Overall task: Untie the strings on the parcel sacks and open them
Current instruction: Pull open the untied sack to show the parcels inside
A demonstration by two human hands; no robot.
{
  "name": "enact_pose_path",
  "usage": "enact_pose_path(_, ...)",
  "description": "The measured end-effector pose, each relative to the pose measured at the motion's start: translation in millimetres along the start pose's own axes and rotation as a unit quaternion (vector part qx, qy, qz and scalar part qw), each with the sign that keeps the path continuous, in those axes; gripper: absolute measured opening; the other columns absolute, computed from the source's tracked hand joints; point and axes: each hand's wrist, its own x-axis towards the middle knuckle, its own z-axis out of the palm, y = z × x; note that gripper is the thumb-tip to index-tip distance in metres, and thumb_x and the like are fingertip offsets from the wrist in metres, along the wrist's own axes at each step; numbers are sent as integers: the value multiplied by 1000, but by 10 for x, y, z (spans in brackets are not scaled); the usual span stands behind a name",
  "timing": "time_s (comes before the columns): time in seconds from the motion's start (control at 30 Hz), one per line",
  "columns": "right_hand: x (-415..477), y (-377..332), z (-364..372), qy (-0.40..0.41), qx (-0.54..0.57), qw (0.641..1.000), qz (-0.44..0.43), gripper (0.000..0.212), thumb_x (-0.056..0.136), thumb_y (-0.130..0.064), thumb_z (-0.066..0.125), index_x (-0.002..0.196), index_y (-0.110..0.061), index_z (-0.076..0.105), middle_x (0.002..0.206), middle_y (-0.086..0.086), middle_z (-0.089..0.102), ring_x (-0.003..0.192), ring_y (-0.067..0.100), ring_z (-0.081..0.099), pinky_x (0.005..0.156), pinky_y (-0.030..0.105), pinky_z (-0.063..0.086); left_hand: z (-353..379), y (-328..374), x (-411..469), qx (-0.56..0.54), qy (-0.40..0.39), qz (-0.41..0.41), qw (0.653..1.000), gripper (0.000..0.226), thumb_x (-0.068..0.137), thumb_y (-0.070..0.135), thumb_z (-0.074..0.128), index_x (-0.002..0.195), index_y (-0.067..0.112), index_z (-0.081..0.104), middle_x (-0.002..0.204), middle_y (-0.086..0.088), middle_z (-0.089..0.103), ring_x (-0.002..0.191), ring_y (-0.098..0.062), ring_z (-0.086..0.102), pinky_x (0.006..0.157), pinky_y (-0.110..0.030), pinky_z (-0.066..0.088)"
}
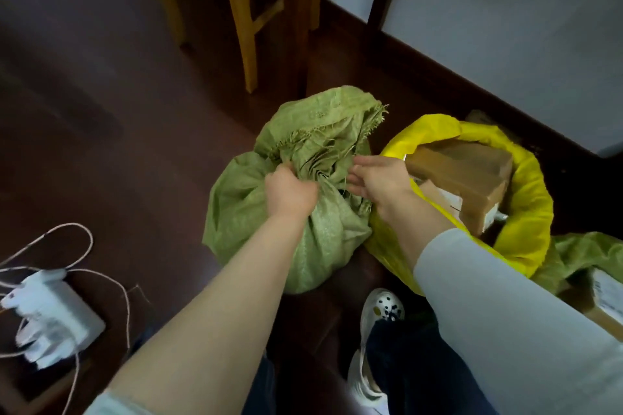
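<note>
left hand (291, 190) is clenched round green sack (242, 209) neck | right hand (379, 185) laid on it, grip can't be told | yellow sack (534, 209) touching, opened

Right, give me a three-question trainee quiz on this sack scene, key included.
1. True or false: the yellow sack is already open, with cardboard parcels showing inside.
2. What does the left hand grip? A: the gathered neck of the green woven sack. B: the rim of the yellow sack. C: one of the cardboard parcels.
3. Fill in: the green woven sack's mouth is ____ (open / bunched shut).

Key: 1 true; 2 A; 3 bunched shut.
</note>
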Motion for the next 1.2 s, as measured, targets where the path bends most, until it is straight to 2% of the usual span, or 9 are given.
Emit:
enact_pose_path(0.2,239,239,226,-9,10,1000,16,42,93,-13,52,134,-7,45,106,7,54,93,18,55,80,33,53,-9,31,102,140,36,28,989,81,80,42,67,144,13,27,151,-14,20,140,-30,15,111,-40,23)
enact_pose_path(0.43,123,298,259,-78,77,992,60,46,91,-37,54,133,-19,45,120,5,56,101,25,61,87,35,50,-79,35,317,120,-67,-17,990,93,73,25,76,145,9,19,134,-10,51,122,-28,50,102,-39,42)
enact_pose_path(0.57,103,184,226,-73,102,990,69,39,81,-58,55,109,-33,50,119,5,54,98,26,59,95,48,46,-133,98,241,243,-45,91,965,77,85,16,61,145,39,18,134,-1,52,119,-24,52,89,-34,43)
enact_pose_path(0.7,172,148,150,-100,195,968,121,60,78,-69,46,120,-28,48,123,10,50,109,34,53,99,59,37,-177,172,121,318,-57,229,918,60,90,8,47,132,50,39,131,-3,51,118,-27,51,91,-35,43)
enact_pose_path(0.77,226,164,110,-103,230,956,149,69,78,-68,49,128,-20,51,124,9,56,112,32,55,98,60,40,-186,226,32,356,-106,271,888,57,89,11,52,130,50,44,131,-4,48,120,-26,47,97,-36,40)
enact_pose_path(0.83,264,183,97,-97,247,952,152,50,87,-49,53,125,-17,56,113,9,66,98,28,65,81,49,52,-167,245,-28,369,-165,274,873,52,86,15,55,129,43,49,133,-1,51,122,-23,45,101,-36,41)
enact_pose_path(1.0,292,235,88,-76,274,954,97,37,86,-10,58,123,-5,56,117,18,65,100,35,66,77,58,53,-320,380,56,9,-45,109,993,24,83,39,58,97,20,63,98,4,64,94,-16,60,83,-35,50)
enact_pose_path(1.13,144,265,165,-103,250,961,54,35,81,7,58,116,2,59,112,20,66,99,35,65,85,56,51,-361,421,96,-211,-208,-89,951,105,48,78,68,134,23,42,130,1,55,118,-22,54,98,-49,44)
enact_pose_path(1.2,49,251,186,-147,225,962,41,40,75,13,57,114,4,60,106,18,68,89,30,69,77,46,57,-283,383,93,-244,-189,-115,944,94,54,62,79,129,17,46,119,-1,63,104,-20,62,85,-41,52)
